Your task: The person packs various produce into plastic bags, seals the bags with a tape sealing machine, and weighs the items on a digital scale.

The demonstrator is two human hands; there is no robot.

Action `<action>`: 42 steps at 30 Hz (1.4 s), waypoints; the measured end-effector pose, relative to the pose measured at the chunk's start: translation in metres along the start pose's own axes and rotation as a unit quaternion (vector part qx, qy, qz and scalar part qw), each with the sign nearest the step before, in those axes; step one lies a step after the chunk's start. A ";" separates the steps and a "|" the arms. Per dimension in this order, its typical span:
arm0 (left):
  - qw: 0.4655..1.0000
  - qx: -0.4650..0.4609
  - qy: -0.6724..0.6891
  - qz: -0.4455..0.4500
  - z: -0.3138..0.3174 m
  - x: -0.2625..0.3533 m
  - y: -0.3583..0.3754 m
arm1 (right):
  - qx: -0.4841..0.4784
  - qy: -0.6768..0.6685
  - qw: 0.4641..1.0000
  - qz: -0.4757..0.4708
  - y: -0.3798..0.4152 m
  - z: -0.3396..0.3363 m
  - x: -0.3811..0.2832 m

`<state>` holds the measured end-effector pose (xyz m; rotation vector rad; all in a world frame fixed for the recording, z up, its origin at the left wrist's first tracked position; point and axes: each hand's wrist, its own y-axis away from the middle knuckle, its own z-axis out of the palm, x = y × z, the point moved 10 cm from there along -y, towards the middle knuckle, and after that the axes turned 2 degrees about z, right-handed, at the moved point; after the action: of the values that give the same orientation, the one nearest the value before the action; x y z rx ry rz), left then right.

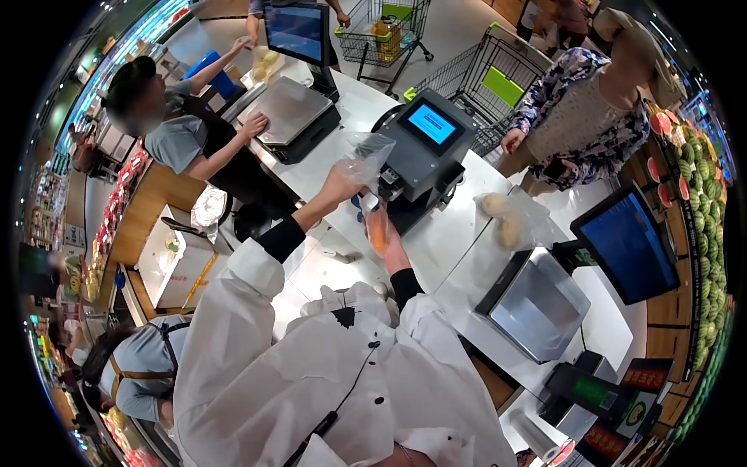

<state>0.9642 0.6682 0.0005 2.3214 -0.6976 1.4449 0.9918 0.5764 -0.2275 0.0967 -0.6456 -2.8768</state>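
At the white counter, my left hand is closed around the bunched top of a clear plastic bag. Below it, my right hand grips the lower part of the bag, where a long orange item, carrot-like, shows through the plastic. The bag's neck lies against the front fitting of a dark grey machine with a lit blue screen. Some of my fingers are hidden by the plastic.
A bag of roundish yellow-brown produce lies right, near a scale and a monitor. A co-worker touches another scale at left. A customer stands across the counter, beside shopping carts.
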 end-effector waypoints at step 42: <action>0.971 0.049 -0.089 0.215 0.233 0.196 -0.216 | 0.485 0.704 0.399 -0.332 0.307 -0.011 -0.389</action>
<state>1.3301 0.6843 0.0717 2.5047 -1.2707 1.4759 1.4262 0.3777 -0.0974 2.8303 -1.6671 -1.0090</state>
